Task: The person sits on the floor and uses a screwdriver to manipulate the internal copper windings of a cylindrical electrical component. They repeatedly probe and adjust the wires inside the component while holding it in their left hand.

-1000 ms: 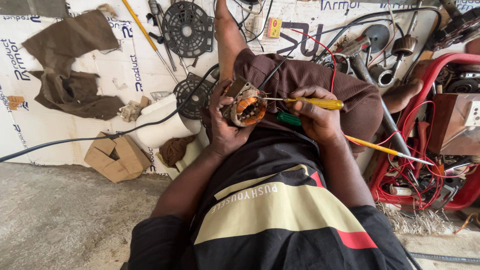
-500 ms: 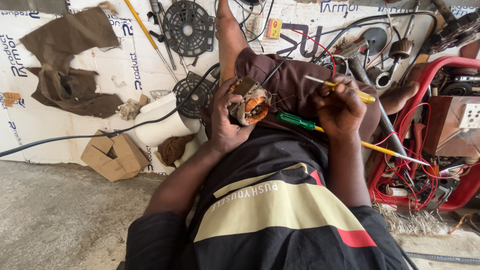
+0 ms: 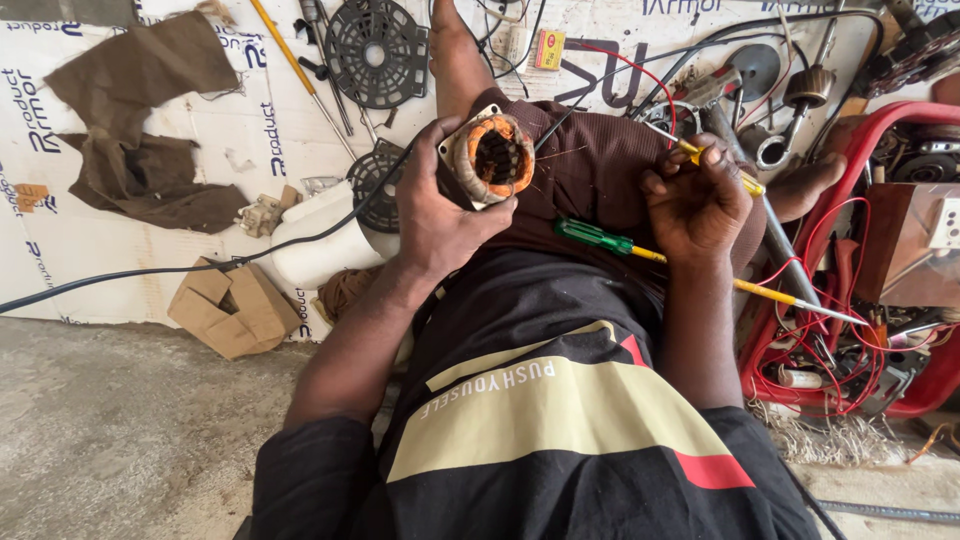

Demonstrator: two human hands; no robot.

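Two hands busy: your left hand [image 3: 440, 215] grips the motor coil [image 3: 492, 158], your right hand [image 3: 697, 205], at three o'clock, clutches a yellow-handled screwdriver [image 3: 722, 170]; green screwdriver [image 3: 600, 238] on your lap.

The motor winding [image 3: 492, 158] sits in the left hand [image 3: 440, 215] over the lap. Right of it, the right hand [image 3: 695, 205] holds a screwdriver [image 3: 715, 165]; another screwdriver [image 3: 600, 238] lies between them.
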